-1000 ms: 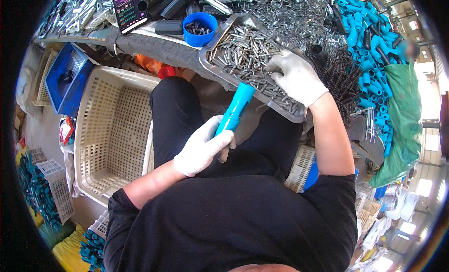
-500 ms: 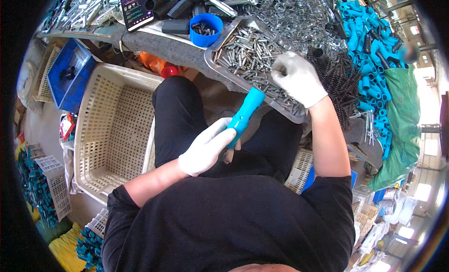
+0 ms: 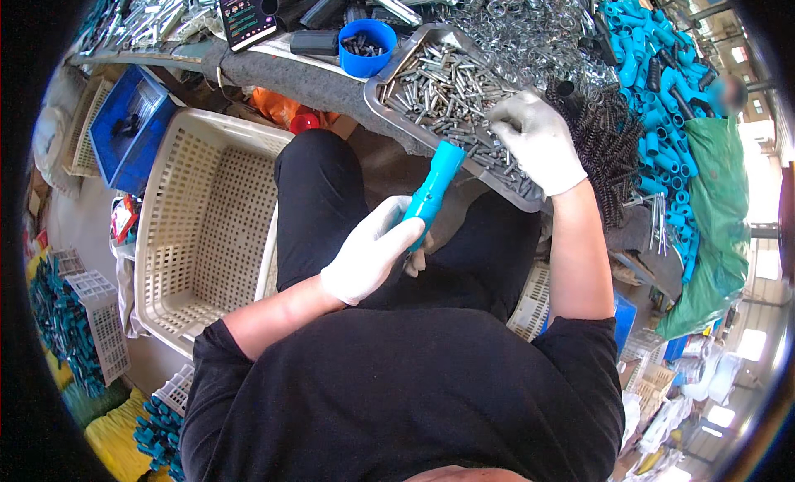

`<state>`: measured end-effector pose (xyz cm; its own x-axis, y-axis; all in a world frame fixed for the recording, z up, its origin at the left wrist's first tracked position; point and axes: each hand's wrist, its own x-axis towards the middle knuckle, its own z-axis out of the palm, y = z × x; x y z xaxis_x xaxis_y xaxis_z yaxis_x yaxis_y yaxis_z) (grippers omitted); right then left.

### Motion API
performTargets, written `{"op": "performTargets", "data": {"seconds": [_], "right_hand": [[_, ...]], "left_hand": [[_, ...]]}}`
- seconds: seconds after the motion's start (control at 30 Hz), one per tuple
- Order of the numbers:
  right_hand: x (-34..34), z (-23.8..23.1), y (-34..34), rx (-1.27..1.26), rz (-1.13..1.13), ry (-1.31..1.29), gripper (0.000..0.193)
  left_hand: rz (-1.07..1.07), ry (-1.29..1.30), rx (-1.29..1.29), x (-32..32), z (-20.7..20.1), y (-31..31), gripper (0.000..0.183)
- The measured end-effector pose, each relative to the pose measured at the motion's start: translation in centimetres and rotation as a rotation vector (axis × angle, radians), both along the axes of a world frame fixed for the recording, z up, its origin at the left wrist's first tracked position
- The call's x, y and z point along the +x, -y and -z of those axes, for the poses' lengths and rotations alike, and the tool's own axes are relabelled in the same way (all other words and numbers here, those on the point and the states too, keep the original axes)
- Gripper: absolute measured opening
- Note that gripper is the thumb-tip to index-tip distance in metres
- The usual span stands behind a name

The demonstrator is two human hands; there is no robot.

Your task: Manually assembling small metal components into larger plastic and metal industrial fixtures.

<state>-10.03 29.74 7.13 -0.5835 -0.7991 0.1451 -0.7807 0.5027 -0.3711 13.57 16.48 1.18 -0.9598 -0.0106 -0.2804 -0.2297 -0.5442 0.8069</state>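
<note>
The left hand [image 3: 370, 254], gloved in white, has its grip closed around the lower end of a blue plastic handle [image 3: 432, 192], held tilted over the lap with its upper end at the near edge of the metal tray [image 3: 383, 99]. The right hand [image 3: 538, 140], also gloved, rests on the small metal pins [image 3: 447, 89] at the tray's right end; its fingers curl down into them, and whether they pinch one cannot be told. A blue cup [image 3: 365, 50] stands just beside the tray's far left corner on the surface [image 3: 319, 83]. A white slotted basket [image 3: 207, 225] sits left of the legs.
</note>
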Motion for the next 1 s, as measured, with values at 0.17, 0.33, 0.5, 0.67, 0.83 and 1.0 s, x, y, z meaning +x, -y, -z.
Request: {"op": "performTargets", "data": {"seconds": [0.17,0.33,0.5,0.67,0.83,1.0], "right_hand": [[0.4,0.5,1.1,0.133,-0.073,-0.075,0.016],[-0.4,0.4,2.1,0.213,-0.033,-0.024,0.015],[-0.5,0.0,2.0,0.291,-0.002,-0.027,0.014],[-0.1,-0.5,2.3,0.315,-0.022,-0.058,0.018],[0.5,-0.3,0.6,-0.185,0.071,0.113,0.016],[7.3,-1.8,-0.4,-0.521,0.225,0.793,0.012]], "left_hand": [[0.011,0.012,0.002,0.1,-0.1,-0.1,0.030],[0.016,0.009,-0.023,-0.1,-0.1,0.0,0.029],[0.011,0.015,-0.012,0.1,-0.1,0.1,0.029],[-0.007,0.006,-0.002,0.2,-0.1,0.1,0.028],[-0.028,0.009,-0.024,-0.4,-0.7,0.3,0.029],[-0.087,0.014,0.005,-1.1,-2.0,0.2,0.029]]}}
